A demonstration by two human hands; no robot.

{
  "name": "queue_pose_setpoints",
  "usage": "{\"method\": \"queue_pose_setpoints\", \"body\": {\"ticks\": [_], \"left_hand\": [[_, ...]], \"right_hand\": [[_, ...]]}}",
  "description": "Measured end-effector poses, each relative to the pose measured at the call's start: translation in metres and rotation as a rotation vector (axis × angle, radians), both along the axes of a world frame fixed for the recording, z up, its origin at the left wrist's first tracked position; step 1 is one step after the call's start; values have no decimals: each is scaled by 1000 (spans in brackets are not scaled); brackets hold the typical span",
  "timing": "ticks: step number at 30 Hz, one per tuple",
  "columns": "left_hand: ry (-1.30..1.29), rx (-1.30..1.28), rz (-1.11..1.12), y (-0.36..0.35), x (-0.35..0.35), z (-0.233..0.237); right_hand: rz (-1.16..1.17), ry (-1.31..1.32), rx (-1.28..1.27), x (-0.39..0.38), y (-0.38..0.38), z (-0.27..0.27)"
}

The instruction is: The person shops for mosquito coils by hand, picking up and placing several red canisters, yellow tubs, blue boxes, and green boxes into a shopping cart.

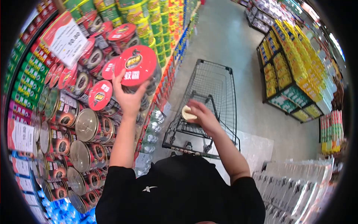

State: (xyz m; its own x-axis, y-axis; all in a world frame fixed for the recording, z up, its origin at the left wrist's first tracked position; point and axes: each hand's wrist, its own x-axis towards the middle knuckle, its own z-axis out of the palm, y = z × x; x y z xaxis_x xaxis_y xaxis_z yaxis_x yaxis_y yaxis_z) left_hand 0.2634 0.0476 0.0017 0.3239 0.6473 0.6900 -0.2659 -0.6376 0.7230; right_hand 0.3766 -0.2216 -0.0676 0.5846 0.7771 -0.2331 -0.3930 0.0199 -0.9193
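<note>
While the left hand (pixel 128 99) is gripping the red bowl (pixel 138 67), the cart (pixel 223 89) is sitting at four o'clock, under the right hand (pixel 203 117) holding a small tub (pixel 187 113).

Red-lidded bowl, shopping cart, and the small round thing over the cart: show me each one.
red-lidded bowl (pixel 140 65), head view, middle of its red lid.
shopping cart (pixel 215 63), head view, its far rim.
small round thing (pixel 187 114), head view, its pale top.
</note>
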Motion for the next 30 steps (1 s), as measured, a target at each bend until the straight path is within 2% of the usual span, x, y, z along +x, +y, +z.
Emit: {"method": "queue_pose_setpoints", "body": {"ticks": [4,5,8,11,14,15,18,21,24,30], "left_hand": [[167,340,-191,-58,-8,-14],[129,386,-290,-75,0,-14],[217,345,-524,-105,13,-52],[592,419,-500,-130,23,-64],[742,322,-546,-135,29,-95],[690,301,-540,-133,26,-114],[909,167,-435,-129,4,-170],[1107,167,-243,-122,-35,-230],[1329,126,-114,-124,-56,-245],[1413,112,-48,-136,-66,-272]], "right_hand": [[123,301,197,28,2,48],[178,356,239,36,-4,54],[224,277,42,51,-26,45],[84,396,57,62,-53,-14],[5,464,36,84,-81,-84],[-8,473,10,93,-89,-107],[-75,451,-86,121,-113,-179],[-146,463,-207,137,-128,-231],[-175,452,-257,146,-135,-277],[-180,529,-316,153,-135,-343]]}}
